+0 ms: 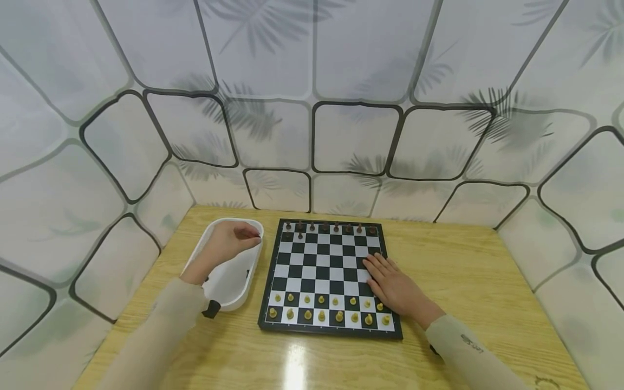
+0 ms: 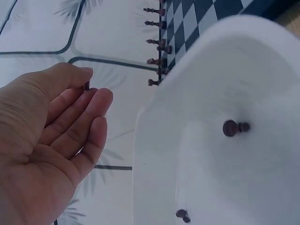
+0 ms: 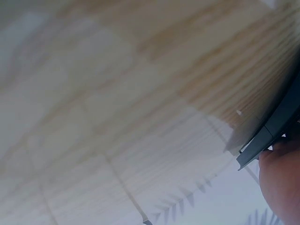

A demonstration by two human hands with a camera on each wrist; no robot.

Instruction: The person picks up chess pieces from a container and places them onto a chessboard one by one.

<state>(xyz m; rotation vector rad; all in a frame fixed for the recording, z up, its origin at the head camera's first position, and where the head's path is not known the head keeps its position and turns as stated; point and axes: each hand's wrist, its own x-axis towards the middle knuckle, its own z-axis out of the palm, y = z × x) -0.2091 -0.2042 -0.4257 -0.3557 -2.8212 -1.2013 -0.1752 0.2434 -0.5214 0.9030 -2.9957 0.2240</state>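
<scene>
Two hands work at a board point(image 1: 330, 281) on a wooden table point(image 1: 463, 271). The left hand point(image 1: 229, 244) hovers over a white tray point(image 1: 234, 287) just left of the board, pinching a dark piece point(image 2: 86, 86) between thumb and fingertips; two more dark pieces point(image 2: 234, 127) lie in the tray. The right hand point(image 1: 392, 287) rests flat, fingers straight, on the board's right edge. Bare table lies to the right.
</scene>
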